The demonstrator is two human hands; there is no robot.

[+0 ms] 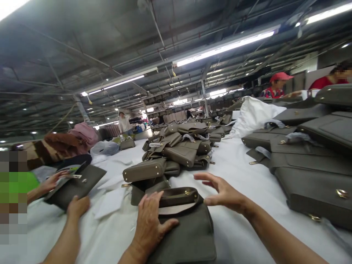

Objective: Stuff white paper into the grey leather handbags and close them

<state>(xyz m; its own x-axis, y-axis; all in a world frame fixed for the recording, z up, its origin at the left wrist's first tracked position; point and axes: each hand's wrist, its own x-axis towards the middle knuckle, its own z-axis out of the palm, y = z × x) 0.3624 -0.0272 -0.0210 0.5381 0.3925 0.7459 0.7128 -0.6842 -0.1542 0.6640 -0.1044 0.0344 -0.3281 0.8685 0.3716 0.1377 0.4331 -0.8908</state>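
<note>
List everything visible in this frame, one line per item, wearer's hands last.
Handbag: one, olive-grey, near centre, under the left hand.
Bag pile: many, olive-grey, table middle.
Bag stack: several, olive-grey, right side.
Table: one, white cover.
White sack: one, far right-centre.
Co-worker's hands: two, on another grey bag, left.
People: three or more, in the background.
Left hand: flat on the handbag.
Right hand: open, fingers spread, just above the table beside the handbag.
</note>
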